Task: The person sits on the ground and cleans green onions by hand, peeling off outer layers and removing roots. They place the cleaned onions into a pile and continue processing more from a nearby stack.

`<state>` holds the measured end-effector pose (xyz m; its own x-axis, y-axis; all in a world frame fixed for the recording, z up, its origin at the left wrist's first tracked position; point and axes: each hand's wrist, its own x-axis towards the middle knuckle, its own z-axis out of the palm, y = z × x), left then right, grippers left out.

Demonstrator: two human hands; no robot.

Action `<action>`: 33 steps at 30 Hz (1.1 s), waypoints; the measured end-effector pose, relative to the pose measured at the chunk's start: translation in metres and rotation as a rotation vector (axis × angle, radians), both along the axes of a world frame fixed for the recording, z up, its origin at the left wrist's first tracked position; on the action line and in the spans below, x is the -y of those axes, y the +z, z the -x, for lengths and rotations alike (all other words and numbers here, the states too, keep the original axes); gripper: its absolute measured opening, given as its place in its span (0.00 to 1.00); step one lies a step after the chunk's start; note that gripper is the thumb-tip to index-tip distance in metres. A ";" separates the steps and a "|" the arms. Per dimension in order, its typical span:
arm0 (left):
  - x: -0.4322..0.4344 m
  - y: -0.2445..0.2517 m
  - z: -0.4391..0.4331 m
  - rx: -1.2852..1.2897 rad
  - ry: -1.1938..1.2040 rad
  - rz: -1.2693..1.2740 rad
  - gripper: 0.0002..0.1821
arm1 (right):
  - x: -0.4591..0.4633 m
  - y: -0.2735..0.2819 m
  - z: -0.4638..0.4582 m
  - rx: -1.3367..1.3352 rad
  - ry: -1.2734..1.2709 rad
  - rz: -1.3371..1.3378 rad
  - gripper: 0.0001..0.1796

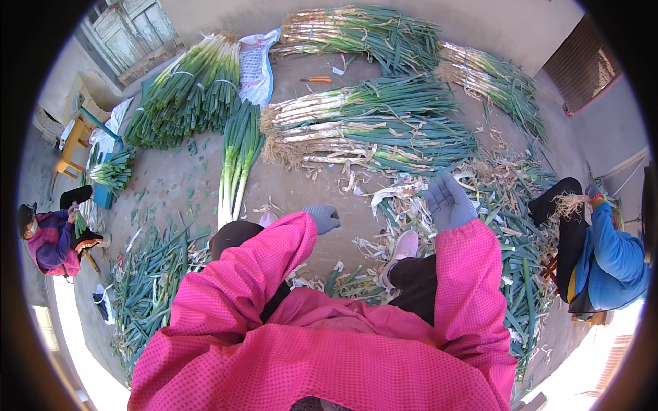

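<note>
My left hand point(323, 218), in a grey glove, hangs over the floor with its fingers curled in. Nothing shows in it, though its palm is turned from view. To its left lie several peeled long green onions point(237, 169), white ends towards me. My right hand point(448, 201), gloved too, is held palm up and bare of any object, above a heap of stripped leaves and skins point(411, 216). Beyond both hands is a stack of unpeeled green onions point(360, 123) with roots and dry skins, roots to the left.
Tied, trimmed green onions point(180, 92) lie at back left beside a woven sack point(254, 67). More unpeeled bundles point(360, 36) line the wall. An orange-handled tool point(316, 79) rests between. People sit at left point(51, 236) and right point(611, 251). Cut leaves point(149, 287) cover the left floor.
</note>
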<state>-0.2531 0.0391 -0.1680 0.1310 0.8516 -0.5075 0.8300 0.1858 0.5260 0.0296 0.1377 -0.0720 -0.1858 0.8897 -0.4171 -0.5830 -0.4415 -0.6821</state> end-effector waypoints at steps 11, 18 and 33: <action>-0.051 -0.131 0.074 -0.141 0.182 0.095 0.26 | -0.025 -0.029 0.023 -0.081 0.225 0.150 0.16; -0.133 -0.171 0.178 -0.176 0.592 -0.075 0.27 | -0.028 0.005 0.023 -0.176 0.257 0.184 0.19; -0.306 -0.241 0.246 0.315 1.081 -0.187 0.45 | -0.058 -0.010 0.028 -0.231 0.311 0.419 0.19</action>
<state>-0.4988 0.3455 -0.4095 -0.6181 0.6547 -0.4352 0.1096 0.6199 0.7770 0.0019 0.1958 -0.0821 -0.5406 0.5461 -0.6399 -0.4960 -0.8213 -0.2818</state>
